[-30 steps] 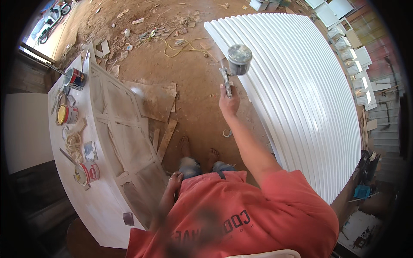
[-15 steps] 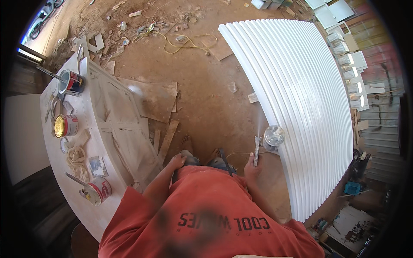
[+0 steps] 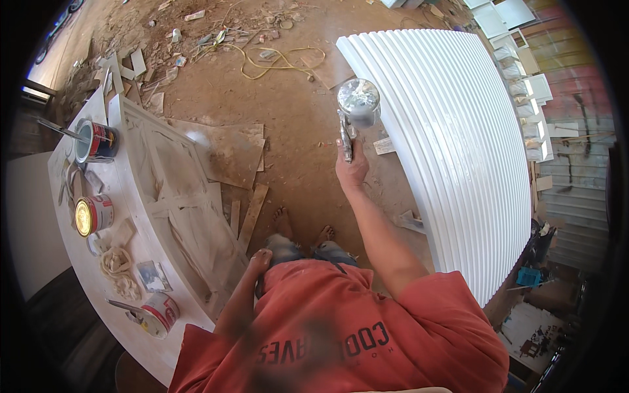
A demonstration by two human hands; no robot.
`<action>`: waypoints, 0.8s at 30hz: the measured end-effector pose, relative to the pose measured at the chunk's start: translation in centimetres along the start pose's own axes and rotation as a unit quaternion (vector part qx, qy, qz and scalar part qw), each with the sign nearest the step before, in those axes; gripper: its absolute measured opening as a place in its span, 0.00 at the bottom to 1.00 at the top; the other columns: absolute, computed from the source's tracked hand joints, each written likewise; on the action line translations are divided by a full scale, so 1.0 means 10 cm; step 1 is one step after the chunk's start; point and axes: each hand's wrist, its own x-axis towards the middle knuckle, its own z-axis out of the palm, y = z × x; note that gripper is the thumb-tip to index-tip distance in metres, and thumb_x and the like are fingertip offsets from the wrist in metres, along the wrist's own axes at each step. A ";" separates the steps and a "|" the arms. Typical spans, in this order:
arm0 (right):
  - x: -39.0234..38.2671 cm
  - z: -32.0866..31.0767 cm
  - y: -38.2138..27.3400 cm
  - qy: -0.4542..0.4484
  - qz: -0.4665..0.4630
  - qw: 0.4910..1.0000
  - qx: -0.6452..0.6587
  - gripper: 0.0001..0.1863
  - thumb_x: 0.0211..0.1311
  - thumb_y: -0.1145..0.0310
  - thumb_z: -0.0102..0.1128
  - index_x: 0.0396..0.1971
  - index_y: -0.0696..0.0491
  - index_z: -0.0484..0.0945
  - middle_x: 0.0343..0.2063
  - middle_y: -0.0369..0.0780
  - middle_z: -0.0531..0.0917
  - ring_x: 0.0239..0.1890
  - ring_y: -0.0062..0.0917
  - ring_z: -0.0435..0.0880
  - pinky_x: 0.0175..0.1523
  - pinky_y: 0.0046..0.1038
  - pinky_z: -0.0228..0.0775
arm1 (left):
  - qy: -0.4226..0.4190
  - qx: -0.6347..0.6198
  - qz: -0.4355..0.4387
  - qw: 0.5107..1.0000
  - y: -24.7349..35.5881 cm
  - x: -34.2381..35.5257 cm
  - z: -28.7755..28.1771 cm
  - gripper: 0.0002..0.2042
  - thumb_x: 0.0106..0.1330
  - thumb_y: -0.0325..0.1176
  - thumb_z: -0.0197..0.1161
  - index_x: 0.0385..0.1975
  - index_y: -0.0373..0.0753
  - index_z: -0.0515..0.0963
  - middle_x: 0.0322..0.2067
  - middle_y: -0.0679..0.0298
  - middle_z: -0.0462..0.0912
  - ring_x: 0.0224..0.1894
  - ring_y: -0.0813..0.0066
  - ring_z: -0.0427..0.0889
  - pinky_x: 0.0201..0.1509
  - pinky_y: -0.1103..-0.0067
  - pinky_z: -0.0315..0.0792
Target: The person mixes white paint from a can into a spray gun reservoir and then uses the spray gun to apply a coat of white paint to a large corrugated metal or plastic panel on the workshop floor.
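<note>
My right hand point(image 3: 351, 169) grips a paint spray gun point(image 3: 347, 136), its round paint-spattered cup point(image 3: 359, 102) on top, held out at the left edge of a large white panel point(image 3: 458, 164) with many parallel ribs. A faint pale haze shows above the cup. My left hand point(image 3: 261, 261) rests low by my hip with curled fingers; whether anything is in them is hidden.
At left stands a pale wooden cabinet point(image 3: 167, 170) with paint cans point(image 3: 98, 213), rags point(image 3: 116, 261) and tools on it. Boards point(image 3: 254, 216), debris and a yellow hose point(image 3: 282, 65) lie on the dirt floor point(image 3: 308, 111). White pieces point(image 3: 508, 16) line the metal wall point(image 3: 576, 190).
My right hand has swung down toward my body along the panel's edge, then out again with the spray gun, reaching forward now. My left hand stays near my hip.
</note>
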 end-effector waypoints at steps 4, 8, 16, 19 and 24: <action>-0.09 -0.11 -0.03 0.011 -0.009 1.000 0.004 0.16 0.63 0.53 0.64 0.31 0.49 0.73 0.21 0.45 0.80 0.26 0.48 0.81 0.29 0.45 0.69 | -0.035 0.019 0.053 0.998 -0.01 0.12 -0.14 0.15 0.71 0.41 0.48 0.42 0.37 0.77 0.46 0.46 0.80 0.51 0.45 0.78 0.53 0.60 0.72; -0.58 -0.54 0.24 0.032 0.042 0.998 -0.028 0.17 0.63 0.55 0.65 0.28 0.54 0.73 0.20 0.47 0.78 0.26 0.49 0.78 0.30 0.44 0.67 | -0.049 0.044 0.052 0.996 -0.01 0.36 -0.19 0.16 0.71 0.41 0.49 0.45 0.38 0.78 0.46 0.47 0.81 0.50 0.45 0.79 0.53 0.60 0.73; -2.19 -1.82 0.89 0.143 0.189 0.970 -0.046 0.14 0.64 0.61 0.65 0.30 0.56 0.75 0.19 0.44 0.76 0.21 0.36 0.75 0.28 0.37 0.66 | -0.214 0.210 0.071 0.952 0.23 0.98 -0.41 0.17 0.70 0.45 0.51 0.50 0.44 0.78 0.50 0.47 0.80 0.53 0.46 0.78 0.55 0.60 0.73; -2.65 -2.35 0.72 0.196 0.309 0.930 -0.047 0.14 0.67 0.62 0.63 0.31 0.58 0.75 0.21 0.42 0.76 0.23 0.30 0.75 0.30 0.35 0.66 | -0.241 0.263 0.060 0.932 0.36 1.15 -0.39 0.14 0.70 0.39 0.49 0.48 0.44 0.77 0.50 0.48 0.79 0.52 0.45 0.79 0.54 0.60 0.74; -3.00 -2.75 0.77 0.338 0.335 0.877 -0.067 0.16 0.66 0.58 0.62 0.35 0.58 0.77 0.24 0.45 0.79 0.27 0.31 0.77 0.34 0.35 0.68 | -0.288 0.385 0.195 0.855 0.34 1.34 -0.39 0.13 0.68 0.36 0.49 0.48 0.44 0.77 0.50 0.46 0.78 0.52 0.43 0.77 0.52 0.59 0.74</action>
